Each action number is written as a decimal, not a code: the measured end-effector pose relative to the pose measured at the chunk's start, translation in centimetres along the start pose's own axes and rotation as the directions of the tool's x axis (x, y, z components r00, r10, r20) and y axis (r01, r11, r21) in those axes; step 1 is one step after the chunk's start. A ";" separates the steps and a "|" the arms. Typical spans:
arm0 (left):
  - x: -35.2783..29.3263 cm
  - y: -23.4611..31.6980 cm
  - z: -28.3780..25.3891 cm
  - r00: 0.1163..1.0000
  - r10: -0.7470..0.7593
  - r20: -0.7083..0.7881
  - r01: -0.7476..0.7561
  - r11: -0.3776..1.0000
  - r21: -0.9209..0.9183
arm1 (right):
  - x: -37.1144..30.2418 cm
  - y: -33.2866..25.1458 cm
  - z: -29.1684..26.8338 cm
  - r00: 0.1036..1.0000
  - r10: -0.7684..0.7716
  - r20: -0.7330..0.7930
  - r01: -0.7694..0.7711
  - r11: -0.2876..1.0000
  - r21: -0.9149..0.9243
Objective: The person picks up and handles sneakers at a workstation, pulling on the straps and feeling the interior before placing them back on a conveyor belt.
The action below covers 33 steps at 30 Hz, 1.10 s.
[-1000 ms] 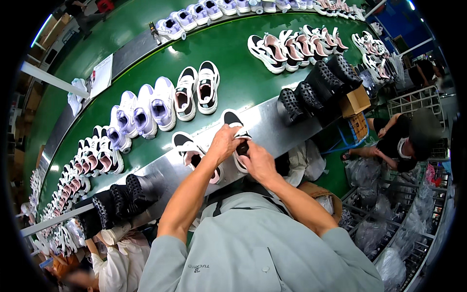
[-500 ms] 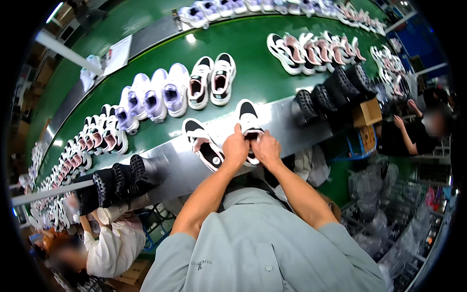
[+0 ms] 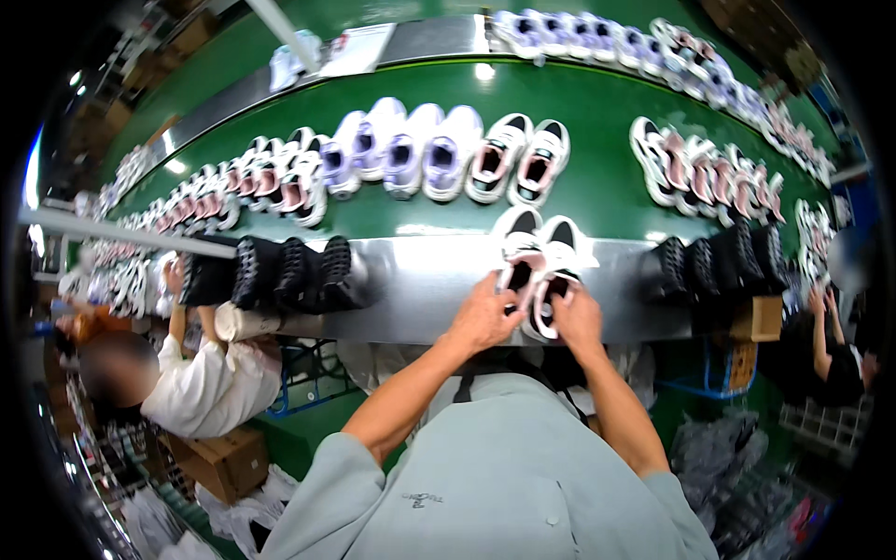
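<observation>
A pair of white-and-black sneakers with pink linings stands side by side on the metal ledge in front of me, toes pointing away. My left hand (image 3: 485,315) is closed round the heel of the left sneaker (image 3: 519,229), fingers reaching into its opening. Gripped likewise at the heel by my right hand (image 3: 577,317) is the right sneaker (image 3: 562,238), with the thumb at its collar. The two shoes touch or nearly touch. Their heels are partly covered by my fingers.
Beyond the metal ledge (image 3: 411,289) runs a green belt (image 3: 588,103) with rows of white, lilac and pink-lined sneakers (image 3: 448,154). Black knobbly forms (image 3: 341,271) stand left, more black forms (image 3: 742,257) right. A person in white (image 3: 215,387) sits left; another in black works right.
Both hands were on the right sneaker, with the left one lying apart. Now each hand holds one sneaker and the pair is together. My view has swung left.
</observation>
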<state>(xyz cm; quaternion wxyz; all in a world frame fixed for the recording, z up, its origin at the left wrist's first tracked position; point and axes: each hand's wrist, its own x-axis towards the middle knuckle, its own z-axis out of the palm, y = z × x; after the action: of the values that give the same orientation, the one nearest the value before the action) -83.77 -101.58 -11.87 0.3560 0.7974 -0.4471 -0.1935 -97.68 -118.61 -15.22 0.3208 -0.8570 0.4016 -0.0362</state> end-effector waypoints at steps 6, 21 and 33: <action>-4.3 0.2 -10.5 0.851 0.004 -0.524 0.198 0.923 0.330 | -3.9 -1.2 -6.5 0.994 0.024 -0.108 -0.025 1.000 -0.007; -5.9 2.4 -18.9 0.669 0.120 -0.734 0.464 0.704 0.538 | -4.4 -8.0 -5.2 0.956 -0.099 0.277 -0.050 0.873 0.484; 2.2 3.4 -2.9 0.914 -0.282 0.290 0.403 0.707 -0.581 | -5.6 -7.6 -6.1 0.519 -0.111 0.847 -0.854 -0.027 0.520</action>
<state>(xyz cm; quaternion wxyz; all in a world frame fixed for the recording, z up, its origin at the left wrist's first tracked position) -82.78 -103.45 -7.34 0.5175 0.6802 -0.2300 -0.4655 -98.39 -114.21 -4.94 0.9019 -0.1846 0.3634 0.1431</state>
